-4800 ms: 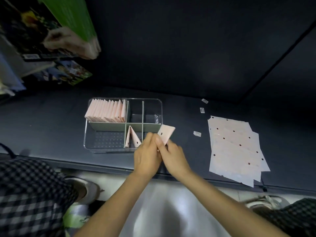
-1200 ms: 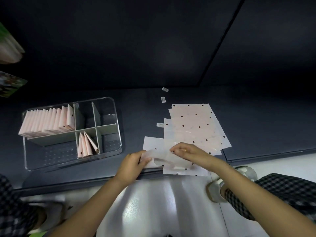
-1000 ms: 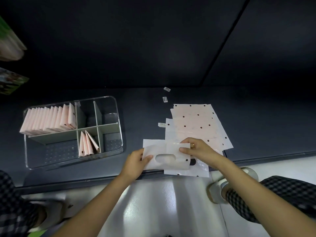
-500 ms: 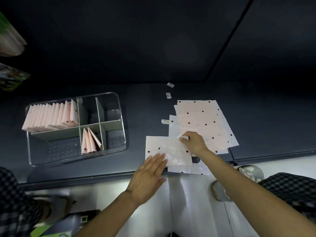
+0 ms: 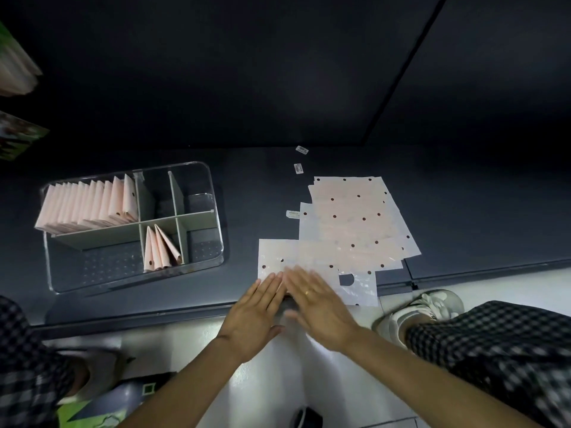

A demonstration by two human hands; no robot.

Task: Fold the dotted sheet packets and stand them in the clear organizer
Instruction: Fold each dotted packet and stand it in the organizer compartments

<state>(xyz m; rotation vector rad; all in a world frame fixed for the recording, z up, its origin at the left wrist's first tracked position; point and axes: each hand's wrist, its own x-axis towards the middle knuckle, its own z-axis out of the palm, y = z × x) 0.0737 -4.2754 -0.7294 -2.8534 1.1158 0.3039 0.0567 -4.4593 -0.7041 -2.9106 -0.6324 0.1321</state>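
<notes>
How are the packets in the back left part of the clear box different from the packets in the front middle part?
The back left packets are many and fill their part in a tight row; the front middle packets are only a few. The back left packets lean one way, closely together; the front middle packets fan apart at the bottom. Both groups are pink with dark dots, folded, and stand inside the clear box.

Small labels (image 5: 298, 168) on dark table (image 5: 463, 211)
</notes>
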